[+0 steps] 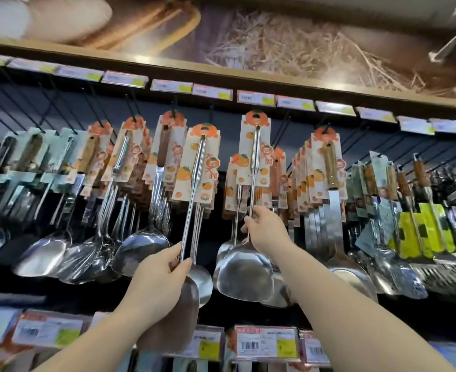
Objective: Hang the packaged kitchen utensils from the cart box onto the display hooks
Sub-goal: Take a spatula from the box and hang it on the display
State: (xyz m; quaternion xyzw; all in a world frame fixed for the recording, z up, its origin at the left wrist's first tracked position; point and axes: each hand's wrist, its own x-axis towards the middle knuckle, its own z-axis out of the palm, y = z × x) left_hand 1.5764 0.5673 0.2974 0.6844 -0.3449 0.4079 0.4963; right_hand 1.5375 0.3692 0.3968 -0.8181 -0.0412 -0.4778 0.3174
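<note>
1. The left hand (158, 280) has its fingers clamped on the thin steel shaft of a packaged steel spatula with an orange-printed card sleeve (194, 200). The thumb presses the shaft from the right, and the blade hangs below the palm, partly hidden by it.
2. The top of that card, with its orange fruit-shaped tab, stands well above the fingertips, level with the neighbouring hung cards; whether it sits on a hook, I cannot tell.
3. The right hand (264, 232) pinches the shaft of a second packaged steel spatula with a tall pale card (255, 167) — fingers closed round the metal, the broad scooped blade (244, 275) hanging just below and left of the knuckles.
4. That card's top edge reaches just under the row of white price labels (256, 98) along the wooden shelf edge (248, 76).
5. Between the two held shafts there is a narrow dark gap; to the outer side of each hand, packed rows of hanging ladles and turners (130, 237) crowd close — little free room sideways.
6. Below both wrists runs a lower rail of barcode price tags (265, 343).
</note>
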